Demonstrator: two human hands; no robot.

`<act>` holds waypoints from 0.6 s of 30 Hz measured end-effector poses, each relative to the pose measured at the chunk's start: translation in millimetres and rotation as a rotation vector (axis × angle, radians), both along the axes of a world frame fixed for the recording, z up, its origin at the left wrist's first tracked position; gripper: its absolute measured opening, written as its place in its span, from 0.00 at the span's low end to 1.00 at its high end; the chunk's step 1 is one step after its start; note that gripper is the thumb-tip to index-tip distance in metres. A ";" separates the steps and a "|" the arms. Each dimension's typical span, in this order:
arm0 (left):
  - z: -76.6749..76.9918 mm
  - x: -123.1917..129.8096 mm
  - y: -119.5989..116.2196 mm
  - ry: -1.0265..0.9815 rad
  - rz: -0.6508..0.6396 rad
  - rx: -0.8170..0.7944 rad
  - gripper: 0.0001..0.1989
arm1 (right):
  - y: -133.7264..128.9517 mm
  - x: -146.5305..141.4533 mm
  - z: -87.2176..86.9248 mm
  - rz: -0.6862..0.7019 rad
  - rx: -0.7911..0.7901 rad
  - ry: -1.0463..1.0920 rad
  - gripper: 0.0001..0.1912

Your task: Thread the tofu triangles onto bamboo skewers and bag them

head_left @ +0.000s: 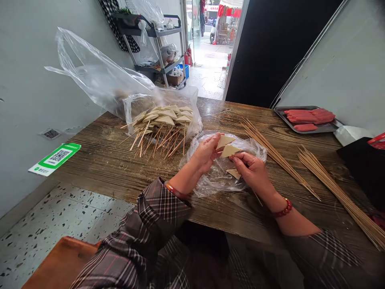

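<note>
My left hand (pixel 207 153) is closed on a pale, flat triangular slice that looks like tofu (pixel 225 141). A second triangular slice (pixel 230 151) sits just below it, between my two hands. My right hand (pixel 252 168) pinches a thin bamboo skewer (pixel 258 199), whose lower end sticks out beneath the palm; its tip near the slices is hard to make out. Under both hands a clear plastic bag (pixel 207 185) lies spread on the table, with a loose triangular slice (pixel 234 174) on it.
Skewered slices (pixel 165 116) fill an open plastic bag (pixel 194 104) at the left rear. Two bundles of bare skewers, one nearer (pixel 276 160) and one farther right (pixel 339 192), lie on the wooden table (pixel 120 176). A metal tray (pixel 326 127) holds reddish sticks.
</note>
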State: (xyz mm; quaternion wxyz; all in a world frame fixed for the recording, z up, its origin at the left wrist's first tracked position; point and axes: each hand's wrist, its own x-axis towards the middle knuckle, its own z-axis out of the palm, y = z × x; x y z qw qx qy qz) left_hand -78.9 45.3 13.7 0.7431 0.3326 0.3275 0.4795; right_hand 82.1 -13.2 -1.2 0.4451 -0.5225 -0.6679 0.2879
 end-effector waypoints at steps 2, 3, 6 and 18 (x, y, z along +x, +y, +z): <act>-0.5 0.6 0.4 -0.031 -0.019 -0.003 0.17 | -0.3 -0.3 0.2 0.002 0.006 -0.002 0.14; -1.1 1.7 -0.3 -0.049 -0.046 0.012 0.16 | -0.3 -0.4 0.2 0.003 0.012 -0.009 0.14; -3.2 5.7 -4.2 -0.084 -0.136 0.069 0.14 | 0.4 0.4 0.3 0.004 0.024 -0.047 0.14; 8.2 2.7 -2.4 -0.074 0.023 0.057 0.09 | 0.7 3.6 0.3 0.020 0.064 -0.101 0.13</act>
